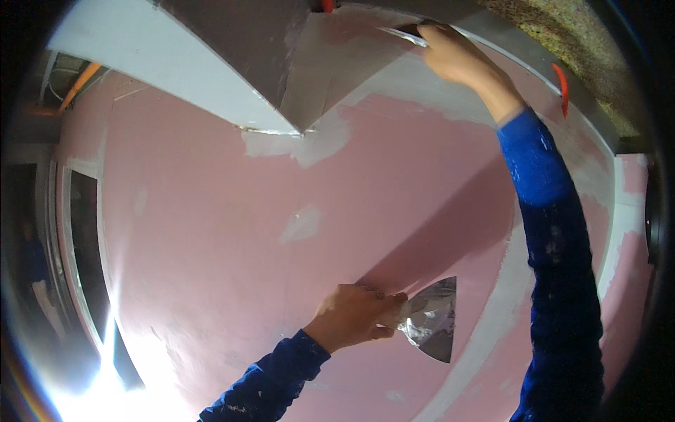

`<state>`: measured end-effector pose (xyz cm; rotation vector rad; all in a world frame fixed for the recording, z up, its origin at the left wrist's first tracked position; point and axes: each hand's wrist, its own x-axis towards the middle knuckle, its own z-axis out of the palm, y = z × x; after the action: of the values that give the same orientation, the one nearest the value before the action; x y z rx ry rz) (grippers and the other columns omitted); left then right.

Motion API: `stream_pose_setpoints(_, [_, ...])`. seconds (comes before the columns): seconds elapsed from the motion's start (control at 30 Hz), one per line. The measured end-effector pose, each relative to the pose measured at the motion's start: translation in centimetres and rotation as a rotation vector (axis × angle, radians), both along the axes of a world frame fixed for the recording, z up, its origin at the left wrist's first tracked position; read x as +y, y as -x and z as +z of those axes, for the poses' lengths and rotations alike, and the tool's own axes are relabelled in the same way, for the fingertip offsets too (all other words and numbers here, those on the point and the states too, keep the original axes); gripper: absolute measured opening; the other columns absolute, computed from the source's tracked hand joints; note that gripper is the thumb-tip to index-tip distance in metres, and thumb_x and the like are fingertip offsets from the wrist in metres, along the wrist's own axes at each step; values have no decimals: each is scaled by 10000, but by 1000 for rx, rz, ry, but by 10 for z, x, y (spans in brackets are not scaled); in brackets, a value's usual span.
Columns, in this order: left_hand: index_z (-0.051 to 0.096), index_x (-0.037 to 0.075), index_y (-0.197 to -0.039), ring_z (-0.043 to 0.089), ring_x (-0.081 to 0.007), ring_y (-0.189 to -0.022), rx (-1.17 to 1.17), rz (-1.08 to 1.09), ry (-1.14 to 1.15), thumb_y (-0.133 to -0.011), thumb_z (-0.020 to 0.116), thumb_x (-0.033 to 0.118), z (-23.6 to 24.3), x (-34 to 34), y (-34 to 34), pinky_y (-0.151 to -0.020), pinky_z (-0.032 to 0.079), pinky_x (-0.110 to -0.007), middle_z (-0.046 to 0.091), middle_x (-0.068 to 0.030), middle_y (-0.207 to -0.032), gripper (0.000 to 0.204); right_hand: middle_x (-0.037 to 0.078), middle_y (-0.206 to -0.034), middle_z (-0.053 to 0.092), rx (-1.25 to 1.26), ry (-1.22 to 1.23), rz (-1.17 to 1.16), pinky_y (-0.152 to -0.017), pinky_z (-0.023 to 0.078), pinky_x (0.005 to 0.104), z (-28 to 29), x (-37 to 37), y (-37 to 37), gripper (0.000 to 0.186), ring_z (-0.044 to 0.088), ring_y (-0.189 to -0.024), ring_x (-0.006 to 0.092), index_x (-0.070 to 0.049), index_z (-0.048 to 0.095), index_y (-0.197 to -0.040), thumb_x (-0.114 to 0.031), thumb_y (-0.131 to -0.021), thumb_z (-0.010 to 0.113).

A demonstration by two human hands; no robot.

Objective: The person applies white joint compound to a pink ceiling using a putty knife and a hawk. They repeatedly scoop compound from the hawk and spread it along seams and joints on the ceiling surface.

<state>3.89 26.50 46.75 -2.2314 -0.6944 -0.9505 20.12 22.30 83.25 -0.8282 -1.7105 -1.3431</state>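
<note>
My right hand (450, 60) is raised at the top of the pink board wall (422, 162), closed on a metal blade tool (415, 41) held against the grey plastered strip under the upper edge. Its handle is mostly hidden by my fingers. Lower down, my left hand (355, 316) grips a wide putty knife (432, 320) by its handle, its blade pointing right, in front of the wall. Pale filler patches (299, 224) mark the pink surface.
A grey and white boxed beam (204, 67) juts from the upper left. Orange pipes (566, 90) show upper right. At far left are a dark framed opening (83, 232), glaring light below it, and what looks like a person in blue (35, 260), dim and blurred.
</note>
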Motion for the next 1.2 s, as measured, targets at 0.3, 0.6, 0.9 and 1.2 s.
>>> stream_pose_setpoints(0.3, [626, 202, -1200, 720, -269, -780, -72, 139, 366, -830, 774, 382, -51, -53, 15, -656, 555, -401, 731, -44, -869, 437, 142, -1266, 671, 546, 735, 633, -1043, 452, 359, -304, -75, -196, 472, 617, -1161, 207, 31, 624, -1316, -199, -909, 684])
stream_pose_setpoints(0.6, [618, 81, -1183, 740, -369, -876, -619, 378, 1266, -802, 821, 298, -231, -156, 23, -766, 584, -428, 746, -170, -930, 483, 83, -1215, 699, 1025, 1334, 853, -996, 500, 353, -539, -40, -161, 412, 633, -1148, 171, -1, 638, -1294, -8, -886, 702])
stream_pose_setpoints(0.9, [594, 41, -1200, 734, -262, -871, -920, 370, 1318, -802, 840, 218, -270, -173, 3, -777, 570, -382, 728, -165, -943, 500, 218, -1411, 564, 464, 1531, 1238, -1110, 446, 439, -587, -33, -101, 379, 555, -1327, 335, -92, 652, -1326, 28, -973, 581])
stream_pose_setpoints(1.2, [579, 58, -1169, 750, -291, -816, -771, 380, 1303, -778, 813, 171, -266, -173, 11, -716, 570, -383, 724, -149, -866, 469, 225, -1547, 288, 394, 1751, 1241, -1204, 362, 493, -631, -46, -94, 779, 333, -1462, 461, -130, 509, -1420, 22, -746, 868])
